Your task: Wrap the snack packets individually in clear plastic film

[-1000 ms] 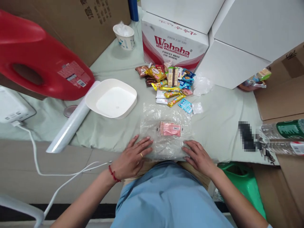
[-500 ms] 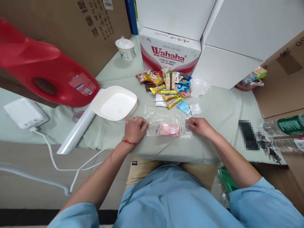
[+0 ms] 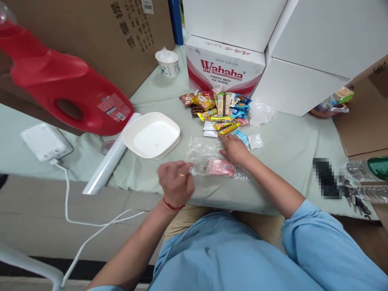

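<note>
My left hand (image 3: 176, 182) is raised just left of a flat clear plastic sheet (image 3: 198, 147), its fingers curled in and slightly blurred; whether anything is inside them is hidden. On the sheet lies a pink packet (image 3: 220, 167), near the table's front edge. My right hand (image 3: 235, 148) reaches over the far part of the sheet, index finger and thumb apart. Its index fingertip is at the near end of a yellow snack packet (image 3: 228, 129), and a light blue packet (image 3: 242, 137) lies just beyond its knuckles. Whether the fingertip touches the yellow packet I cannot tell.
Several snacks (image 3: 224, 104) are heaped before a Wahaha carton (image 3: 224, 66). To the left are a white bowl (image 3: 176, 141), a plastic film roll (image 3: 110, 157), a red jug (image 3: 91, 91) and a white power bank (image 3: 47, 141). Water bottles (image 3: 376, 167) lie at the right edge.
My right hand has left the sheet's right side and moved up and left towards the snacks. My left hand has lifted and turned, fingers curling. The view has shifted slightly.
</note>
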Tool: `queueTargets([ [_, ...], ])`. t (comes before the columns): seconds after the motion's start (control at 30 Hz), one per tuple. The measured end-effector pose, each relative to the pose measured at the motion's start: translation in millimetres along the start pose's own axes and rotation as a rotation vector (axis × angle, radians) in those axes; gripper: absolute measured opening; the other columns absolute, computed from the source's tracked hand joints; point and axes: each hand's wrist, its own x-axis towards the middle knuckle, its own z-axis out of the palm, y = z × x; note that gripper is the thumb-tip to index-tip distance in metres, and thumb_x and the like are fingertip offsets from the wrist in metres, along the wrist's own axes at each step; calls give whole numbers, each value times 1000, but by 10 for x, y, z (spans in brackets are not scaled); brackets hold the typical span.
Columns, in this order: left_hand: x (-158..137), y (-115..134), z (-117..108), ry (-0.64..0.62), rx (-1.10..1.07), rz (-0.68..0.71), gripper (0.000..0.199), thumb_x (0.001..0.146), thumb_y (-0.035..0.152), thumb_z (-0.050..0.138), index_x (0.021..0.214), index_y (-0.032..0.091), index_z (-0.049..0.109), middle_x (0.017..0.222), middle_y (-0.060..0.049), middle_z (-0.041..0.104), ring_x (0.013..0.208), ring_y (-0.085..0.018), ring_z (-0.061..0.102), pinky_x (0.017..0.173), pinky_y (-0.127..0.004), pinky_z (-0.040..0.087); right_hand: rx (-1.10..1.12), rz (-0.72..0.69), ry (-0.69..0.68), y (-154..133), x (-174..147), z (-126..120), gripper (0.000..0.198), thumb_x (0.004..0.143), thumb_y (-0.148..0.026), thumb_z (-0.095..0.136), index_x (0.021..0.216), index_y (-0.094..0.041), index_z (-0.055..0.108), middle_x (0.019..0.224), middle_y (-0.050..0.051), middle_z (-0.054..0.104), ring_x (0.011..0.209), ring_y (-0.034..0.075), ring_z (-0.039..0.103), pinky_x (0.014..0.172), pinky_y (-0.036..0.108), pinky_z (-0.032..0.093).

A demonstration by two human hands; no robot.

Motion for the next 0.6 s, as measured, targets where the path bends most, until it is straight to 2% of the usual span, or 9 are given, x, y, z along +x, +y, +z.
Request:
queueTargets([
  [0.03,-25,89,3,-91,-32,87,31,90,20,53,110,27,75,105,-9,73,104,-29,62,97,-51,41,31,30,-15,-3,31,15,62,90,-31,71,147,-15,52,122,16,70,109,29,62,90,35,46],
  [0.1,-33,239,70,-261,-57,211,35,95,21,51,120,30,74,115,-7,76,105,-27,62,89,-48,42,123,66,-84,13,77,12,48,89,-28,70,134,-15,62,101,8,73,91,22,64,79,29,44],
  [0.2,14,355,232,-391,-10,264,39,101,22,45,128,28,72,129,-6,75,102,-27,62,81,-47,41,220,33,-147,52,76,-67,22,91,-27,64,107,-15,73,81,2,68,76,18,60,71,27,40],
  [0.27,36,373,312,-428,20,252,39,102,23,44,129,27,72,131,-7,74,101,-27,62,80,-47,42,217,-54,-72,53,-9,-147,19,92,-27,63,101,-16,75,88,4,68,84,19,60,78,29,41],
  [0.37,12,375,350,-449,30,229,41,103,23,43,133,27,70,133,-8,73,100,-27,62,80,-47,44,108,-213,83,-21,-279,-233,17,92,-25,63,101,-18,76,113,10,67,104,25,56,89,33,41],
  [0.43,-33,379,346,-452,33,229,42,103,23,42,135,28,70,135,-8,72,100,-27,63,81,-47,45,13,-278,59,-105,-506,-222,20,98,-25,56,100,-20,76,114,11,65,102,24,55,84,32,40],
  [0.5,-82,375,345,-451,34,230,43,102,22,43,136,28,69,136,-8,71,102,-27,64,84,-46,47,-66,-327,-16,-181,-712,-150,26,104,-27,50,103,-21,75,105,10,65,95,23,54,77,30,38],
  [0.6,-139,321,370,-452,-19,208,44,99,19,47,136,28,69,137,-8,72,104,-27,67,87,-47,49,-117,-357,-24,-228,-908,19,29,108,-27,46,123,-25,71,103,9,65,96,23,53,76,30,37],
])
